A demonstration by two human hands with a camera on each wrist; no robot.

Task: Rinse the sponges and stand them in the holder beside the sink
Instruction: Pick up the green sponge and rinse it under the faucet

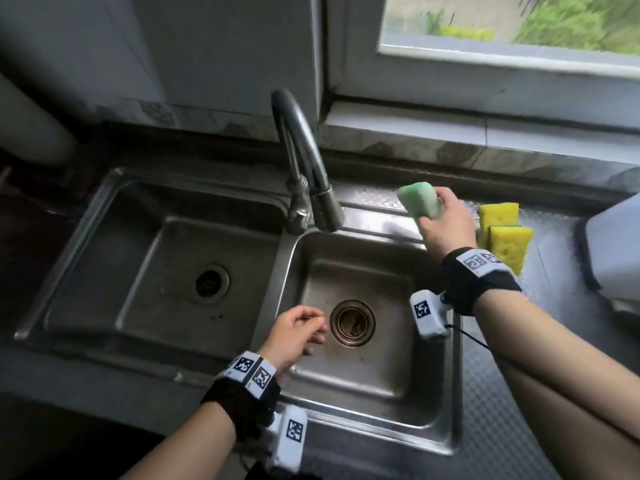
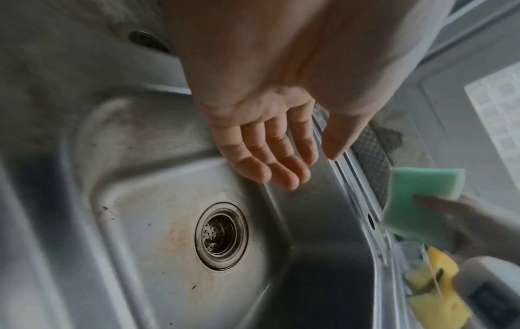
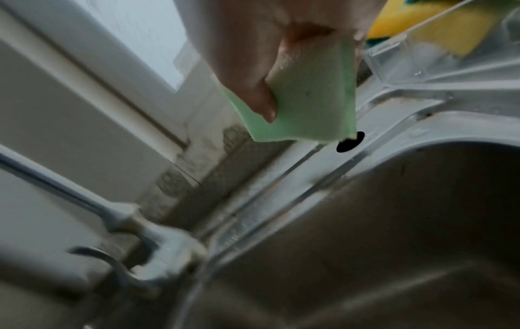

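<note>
Nearest the lens, the left hand hangs relaxed over the sink basin, fingers loosely bent, nothing held. Beyond it, the green sponge is pinched on edge by the right hand. Just right of that hand, two yellow sponges stand in the clear holder. The green sponge should be kept upright and lowered into the free slot beside them.

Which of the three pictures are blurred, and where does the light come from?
Head view: daylight enters through the window, and the edges bend from the wide lens. Left wrist view: the left hand is fairly sharp, the green sponge and right hand smeared. Right wrist view: the faucet is blurred by motion.
</note>
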